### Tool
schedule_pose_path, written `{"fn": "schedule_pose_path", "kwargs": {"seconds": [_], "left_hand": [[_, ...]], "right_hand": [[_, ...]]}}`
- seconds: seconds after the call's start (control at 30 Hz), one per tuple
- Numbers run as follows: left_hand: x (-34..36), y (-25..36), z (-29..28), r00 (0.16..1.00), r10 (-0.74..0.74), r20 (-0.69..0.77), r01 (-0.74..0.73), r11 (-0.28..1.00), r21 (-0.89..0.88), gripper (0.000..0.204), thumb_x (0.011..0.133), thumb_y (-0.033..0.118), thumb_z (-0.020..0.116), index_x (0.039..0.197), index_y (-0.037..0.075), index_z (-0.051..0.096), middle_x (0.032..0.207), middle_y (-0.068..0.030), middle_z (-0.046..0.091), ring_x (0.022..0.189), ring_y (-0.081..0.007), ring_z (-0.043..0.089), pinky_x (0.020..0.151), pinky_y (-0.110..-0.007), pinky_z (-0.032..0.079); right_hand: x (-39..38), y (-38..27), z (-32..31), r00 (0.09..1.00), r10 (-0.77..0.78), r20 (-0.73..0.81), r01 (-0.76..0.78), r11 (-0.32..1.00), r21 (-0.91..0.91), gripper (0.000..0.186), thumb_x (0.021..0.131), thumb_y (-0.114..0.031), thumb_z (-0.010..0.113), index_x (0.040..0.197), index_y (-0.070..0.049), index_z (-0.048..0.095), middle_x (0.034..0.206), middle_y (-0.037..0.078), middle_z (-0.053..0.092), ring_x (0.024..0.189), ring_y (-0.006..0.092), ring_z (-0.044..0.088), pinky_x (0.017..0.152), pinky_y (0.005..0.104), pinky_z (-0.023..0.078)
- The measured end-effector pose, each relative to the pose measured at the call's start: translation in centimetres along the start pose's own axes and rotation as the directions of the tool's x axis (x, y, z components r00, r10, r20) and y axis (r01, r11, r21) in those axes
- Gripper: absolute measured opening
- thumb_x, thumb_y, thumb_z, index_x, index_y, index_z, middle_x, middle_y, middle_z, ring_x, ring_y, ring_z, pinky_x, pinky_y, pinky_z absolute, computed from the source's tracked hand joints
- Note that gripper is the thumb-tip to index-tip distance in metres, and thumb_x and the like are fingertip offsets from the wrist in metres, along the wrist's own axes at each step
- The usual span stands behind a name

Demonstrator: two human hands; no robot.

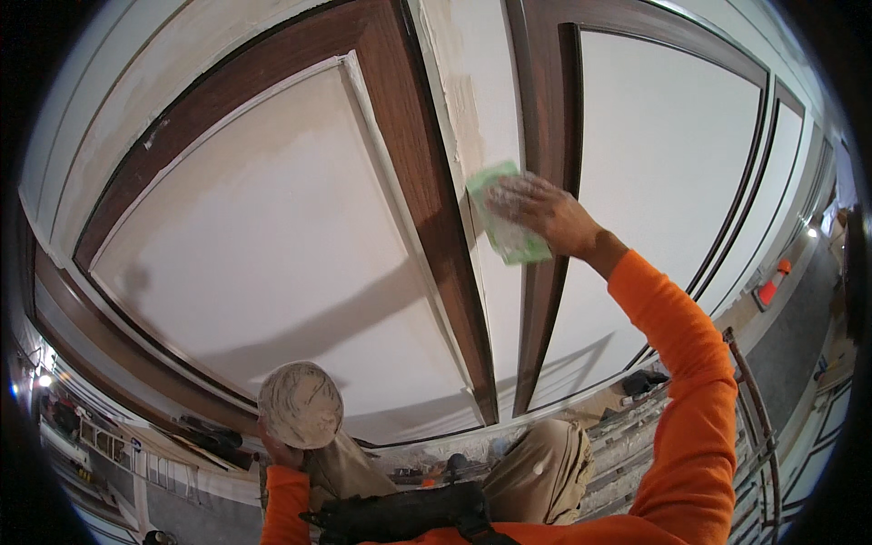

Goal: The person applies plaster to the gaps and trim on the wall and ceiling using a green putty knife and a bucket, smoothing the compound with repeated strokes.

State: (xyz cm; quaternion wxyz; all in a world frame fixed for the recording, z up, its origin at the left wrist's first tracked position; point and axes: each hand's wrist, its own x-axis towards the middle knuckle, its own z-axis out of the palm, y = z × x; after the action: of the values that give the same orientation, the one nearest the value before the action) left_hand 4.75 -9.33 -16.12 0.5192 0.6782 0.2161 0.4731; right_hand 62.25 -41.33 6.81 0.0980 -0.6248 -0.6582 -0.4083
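My right hand [536, 209] is closed on a flat green rectangular piece [498, 229] smeared with white. I cannot tell whether it is a spreader or a sheet of abrasive. It lies over the white strip [486, 100] between two dark brown wood frames, and white smears coat my fingers. Lower left, my left hand [280, 447] holds a round tub [302, 405] from its side and below. Beige paste streaks the face of the tub, and most of that hand is hidden behind it. The left white panel [272, 236] is beyond the tub.
The brown frames [400, 100] border white panels on both sides. Below me is a platform of stained planks [627, 445], with a metal rail [754, 391] at the right. An orange cone [772, 283] stands on the floor at far right; a ladder-like frame [100, 440] is at lower left.
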Motion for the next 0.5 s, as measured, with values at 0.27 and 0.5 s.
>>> {"fn": "schedule_pose_path", "kwargs": {"seconds": [0.27, 0.5], "left_hand": [[0.8, -0.5, 1.3, 0.988, 0.077, 0.131, -0.093, 0.987, 0.128, 0.066, 0.099, 0.05, 0.044, 0.145, 0.004, 0.036, 0.143, -0.0154, 0.044, 0.129, -0.0287, 0.048, 0.107, -0.047, 0.043], [1.2, 1.1, 4.5, 0.947, -0.322, -0.003, 0.282, 0.831, -0.479, 0.064, 0.098, 0.048, 0.046, 0.141, 0.001, 0.04, 0.139, -0.0179, 0.048, 0.128, -0.0321, 0.048, 0.107, -0.044, 0.042]], "right_hand": [[9.7, 7.6, -10.2, 0.95, -0.011, -0.312, 0.032, 0.998, 0.062, 0.061, 0.084, -0.012, 0.068, 0.142, -0.022, 0.051, 0.142, 0.002, 0.054, 0.132, 0.0234, 0.05, 0.114, 0.0425, 0.038], [6.8, 4.0, -6.9, 0.998, 0.062, -0.02, -0.061, 0.996, 0.072, 0.071, 0.072, -0.005, 0.077, 0.137, -0.026, 0.056, 0.137, 0.0, 0.06, 0.131, 0.0278, 0.051, 0.114, 0.0461, 0.039]]}}
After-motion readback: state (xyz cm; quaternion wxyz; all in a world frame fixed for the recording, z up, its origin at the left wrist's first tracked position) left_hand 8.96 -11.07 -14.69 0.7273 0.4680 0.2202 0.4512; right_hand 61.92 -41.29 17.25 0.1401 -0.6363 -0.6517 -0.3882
